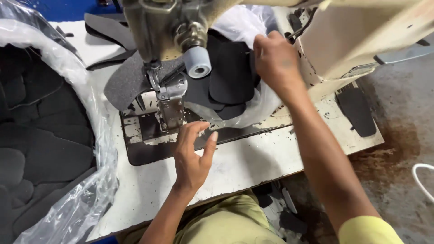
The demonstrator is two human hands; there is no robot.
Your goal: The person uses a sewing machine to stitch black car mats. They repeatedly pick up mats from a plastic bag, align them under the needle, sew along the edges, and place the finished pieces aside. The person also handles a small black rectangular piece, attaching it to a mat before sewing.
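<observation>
I sit at an old beige sewing machine (158, 22) on a worn white table (253, 162). My left hand (192, 153) rests flat on the table just in front of the presser foot (169, 97), fingers apart and holding nothing. My right hand (273, 56) reaches behind the needle arm and grips the rim of a clear plastic bag (253, 106) filled with dark grey cut fabric pieces (230, 74). A grey textured fabric piece (126, 81) lies under the presser foot, spreading to the left.
A big clear plastic bag (86, 135) of dark grey foam or fabric cut-outs fills the left side. More dark pieces (104, 27) lie at the back of the table. A black sole-shaped piece (357, 110) lies at the table's right end. Stained concrete floor (398, 135) on the right.
</observation>
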